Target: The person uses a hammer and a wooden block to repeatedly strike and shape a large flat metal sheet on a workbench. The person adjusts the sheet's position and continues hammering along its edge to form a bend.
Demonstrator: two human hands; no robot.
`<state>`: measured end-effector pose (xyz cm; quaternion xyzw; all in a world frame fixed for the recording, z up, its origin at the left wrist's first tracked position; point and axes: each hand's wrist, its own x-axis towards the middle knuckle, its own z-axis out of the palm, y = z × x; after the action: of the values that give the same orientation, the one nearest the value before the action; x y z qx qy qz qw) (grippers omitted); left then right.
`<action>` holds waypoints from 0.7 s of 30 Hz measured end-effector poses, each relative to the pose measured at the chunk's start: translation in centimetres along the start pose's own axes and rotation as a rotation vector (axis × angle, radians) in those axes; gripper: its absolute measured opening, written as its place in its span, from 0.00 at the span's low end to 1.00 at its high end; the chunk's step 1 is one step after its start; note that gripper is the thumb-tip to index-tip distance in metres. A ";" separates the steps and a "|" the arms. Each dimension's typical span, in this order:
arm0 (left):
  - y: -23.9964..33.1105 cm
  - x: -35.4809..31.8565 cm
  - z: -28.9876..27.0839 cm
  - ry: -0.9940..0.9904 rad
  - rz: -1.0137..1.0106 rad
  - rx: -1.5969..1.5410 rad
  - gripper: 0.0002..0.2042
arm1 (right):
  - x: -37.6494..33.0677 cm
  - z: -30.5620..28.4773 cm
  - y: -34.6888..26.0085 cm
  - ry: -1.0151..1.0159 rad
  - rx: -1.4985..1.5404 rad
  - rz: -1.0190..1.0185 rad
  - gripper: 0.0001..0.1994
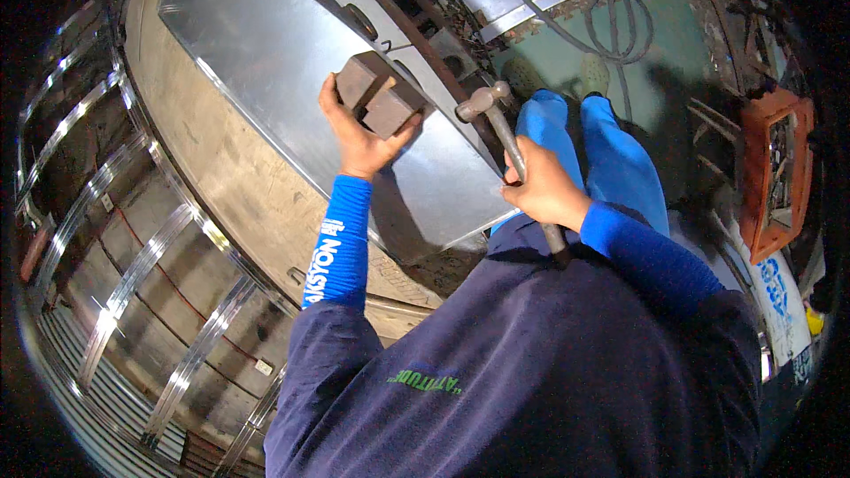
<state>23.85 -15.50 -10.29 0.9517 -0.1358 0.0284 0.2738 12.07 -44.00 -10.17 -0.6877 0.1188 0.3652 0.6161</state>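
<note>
Gripping a dark brown block point(379, 94) from below, the left hand point(359, 143) has its fingers curled up around the near end, thumb along the right side — closed firmly on it. The block (blocky, with a stepped notch in its top face) sits pressed flat against a sheet of bright galvanised metal point(257, 44), near the sheet's right-hand folded edge. The sheet lies on a pale, worn workbench top point(226, 181) that runs diagonally across the view. Right hand point(544, 190): wrapped fully shut around the shaft of a hammer point(496, 119), grip about midway along the handle; the handle's lower end pokes out past the wrist. The hammer's steel head is raised just beside the block's right end — a small gap shows between them, not touching. Both forearms wear bright blue sleeves under a dark navy top. Beyond the hammer, the person's blue trouser legs point(611, 159) stand on a greenish floor point(691, 53), with a loose grey cable point(620, 31) coiled above them. An orange crate point(768, 173) holding metal odds and ends stands well apart to the right. Left of the bench, shiny metal strips point(133, 274) are stacked in curved rows.
</note>
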 end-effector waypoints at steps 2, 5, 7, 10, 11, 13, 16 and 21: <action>-0.5 0.2 -0.7 -0.081 -0.027 -0.100 0.63 | 0.1 0.5 -0.7 -0.018 0.010 0.004 0.19; -0.6 -0.5 -0.7 -0.172 -0.087 -0.269 0.62 | 0.1 1.4 0.1 -0.061 0.034 0.005 0.20; -1.5 -0.8 -1.0 -0.178 -0.041 -0.261 0.62 | 0.1 1.6 0.4 -0.091 0.073 0.027 0.22; -2.3 -1.1 -1.3 -0.202 0.030 -0.252 0.63 | 0.2 1.7 1.2 -0.134 0.141 0.077 0.24; -2.6 -1.3 -1.4 -0.212 0.051 -0.250 0.63 | 0.2 1.5 0.9 -0.157 0.157 0.106 0.24; -2.9 -1.7 -1.5 -0.231 0.093 -0.244 0.65 | 0.3 1.3 0.9 -0.182 0.162 0.123 0.25; -2.9 -1.4 -1.2 -0.204 0.181 -0.202 0.65 | 0.3 1.4 1.4 -0.175 0.185 0.105 0.25; -2.4 -0.9 -1.2 -0.223 0.254 -0.194 0.68 | 1.3 0.6 1.6 -0.129 0.295 0.117 0.22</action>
<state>23.65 -12.68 -10.63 0.8932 -0.2865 -0.0562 0.3419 11.76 -43.38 -12.19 -0.5568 0.1715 0.4224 0.6944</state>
